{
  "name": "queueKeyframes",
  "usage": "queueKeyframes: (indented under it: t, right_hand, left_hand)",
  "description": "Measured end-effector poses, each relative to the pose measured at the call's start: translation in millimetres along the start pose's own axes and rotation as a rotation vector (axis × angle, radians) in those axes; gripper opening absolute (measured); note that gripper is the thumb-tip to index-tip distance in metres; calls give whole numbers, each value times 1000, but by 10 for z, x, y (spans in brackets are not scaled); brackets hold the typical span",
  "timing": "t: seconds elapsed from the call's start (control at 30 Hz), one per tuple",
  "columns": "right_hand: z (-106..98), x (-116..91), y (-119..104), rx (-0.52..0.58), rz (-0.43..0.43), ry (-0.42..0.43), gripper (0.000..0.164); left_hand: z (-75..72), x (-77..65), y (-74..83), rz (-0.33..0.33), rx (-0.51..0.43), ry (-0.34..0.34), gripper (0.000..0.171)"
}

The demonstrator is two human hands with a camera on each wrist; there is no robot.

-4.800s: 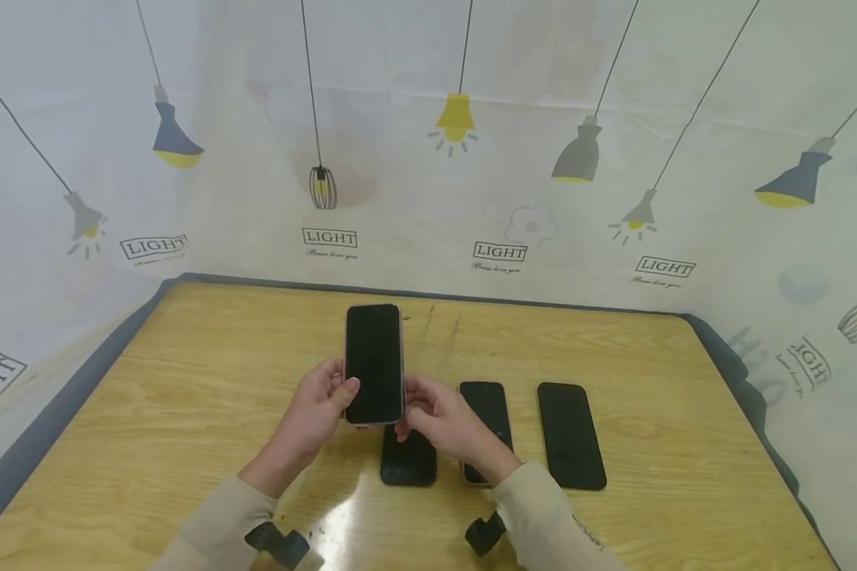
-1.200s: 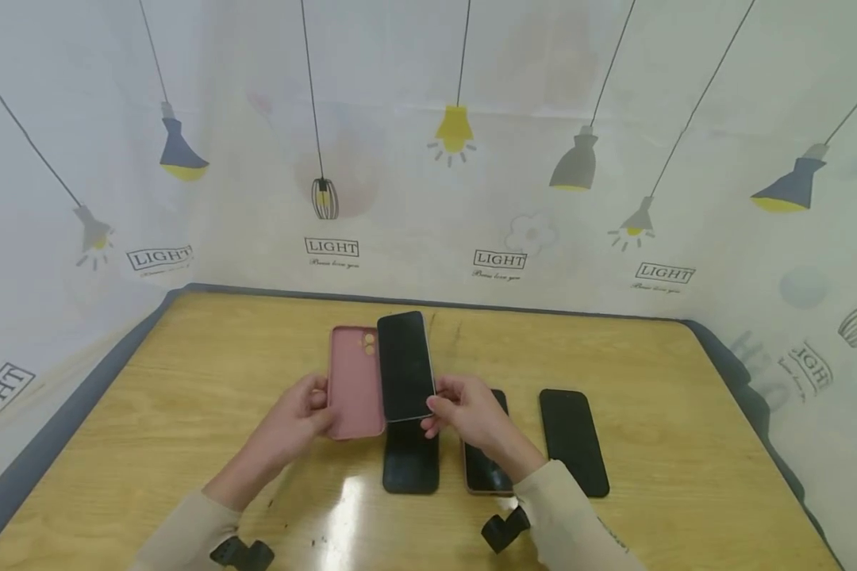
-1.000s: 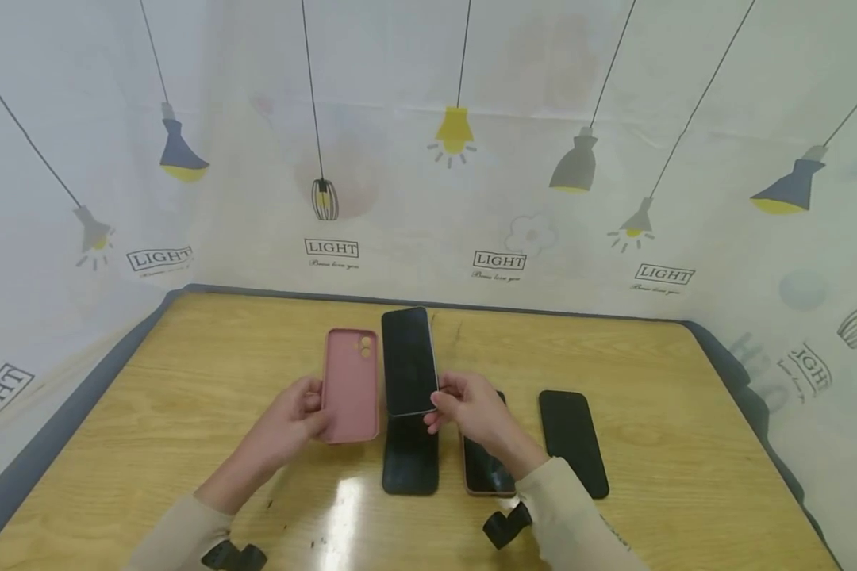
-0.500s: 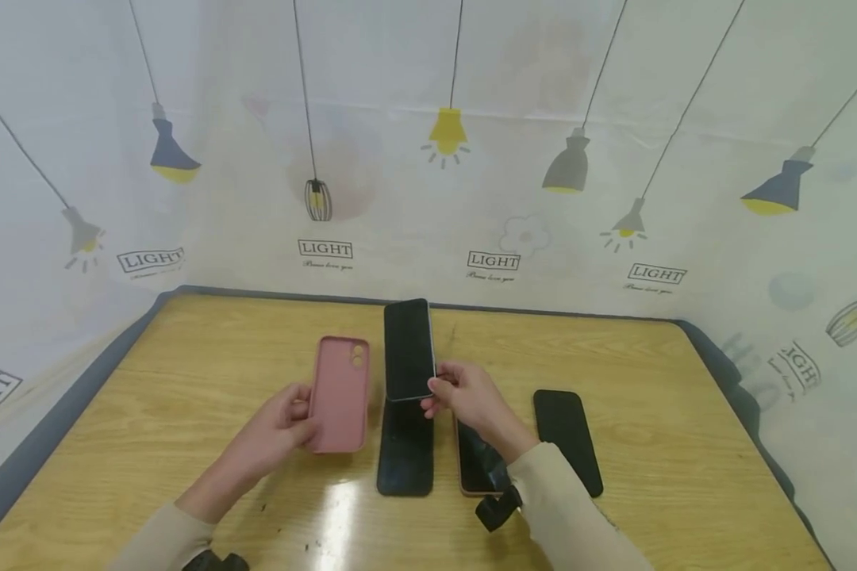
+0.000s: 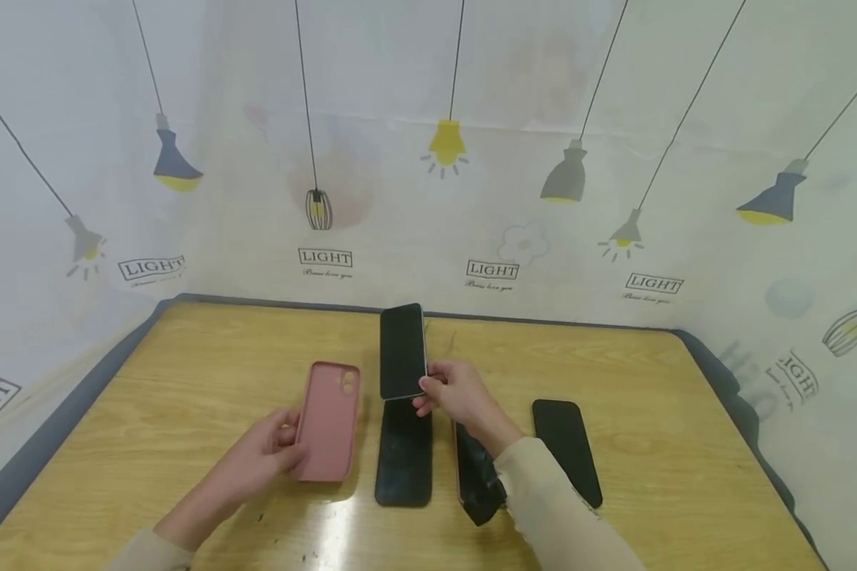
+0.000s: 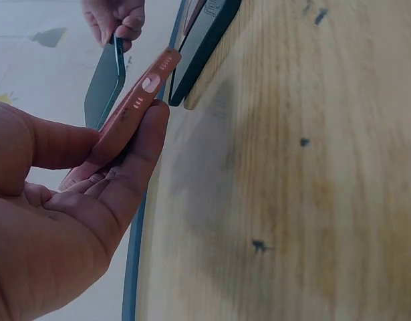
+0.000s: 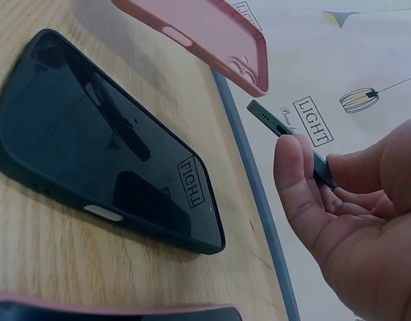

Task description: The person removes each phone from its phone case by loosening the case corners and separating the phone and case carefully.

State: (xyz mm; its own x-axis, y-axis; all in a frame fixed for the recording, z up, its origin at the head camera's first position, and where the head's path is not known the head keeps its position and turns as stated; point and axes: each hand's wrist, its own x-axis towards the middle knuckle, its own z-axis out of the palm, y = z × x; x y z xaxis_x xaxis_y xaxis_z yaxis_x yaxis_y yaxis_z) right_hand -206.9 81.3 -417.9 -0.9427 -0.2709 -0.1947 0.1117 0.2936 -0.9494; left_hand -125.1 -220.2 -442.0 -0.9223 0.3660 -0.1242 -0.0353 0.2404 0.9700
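My left hand (image 5: 257,456) grips an empty pink phone case (image 5: 328,424) by its left edge, thumb inside and fingers behind, its hollow side up. In the left wrist view the case (image 6: 135,103) is seen edge-on above the table. A bare phone (image 5: 402,353) with a dark screen and pale frame is pinched at its lower right corner by my right hand (image 5: 464,396). From the right wrist that phone (image 7: 262,117) shows its slim end with the port. Under it in the head view lies a phone in a dark case (image 5: 404,464).
Right of the dark-cased phone lies a pink-edged phone (image 5: 471,464), partly hidden by my right forearm and its black wrist mount (image 5: 484,503). Another dark phone (image 5: 571,448) lies farther right. The wooden table (image 5: 685,476) meets a lamp-printed cloth (image 5: 400,159) behind.
Earlier the phone sat inside the pink case; now they are apart. Since then my left hand has carried the case left and nearer, while the right holds the phone over the table.
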Motion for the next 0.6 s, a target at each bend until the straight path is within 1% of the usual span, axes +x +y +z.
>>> queueKeyframes:
  t: [0.07, 0.13, 0.27, 0.37, 0.5, 0.6]
  right_hand:
    - [13, 29, -10, -6, 7, 0, 37]
    - [29, 56, -18, -14, 8, 1, 41]
    - [78, 129, -8, -4, 7, 5, 42]
    - [123, 196, 17, 2, 15, 8, 34]
    - [173, 267, 44, -2, 38, 14, 23]
    - [201, 307, 48, -6, 47, 15, 19]
  left_hand:
    - [-10, -17, -20, -1, -9, -10, 44]
    - [-17, -32, -39, 1, -14, -16, 39]
    - [-15, -56, -47, -16, -30, -20, 35]
    - [-8, -62, -46, -37, -35, -17, 35]
    - [-7, -58, -48, -36, -35, -24, 35]
    - [-5, -53, -44, -33, -38, -25, 35]
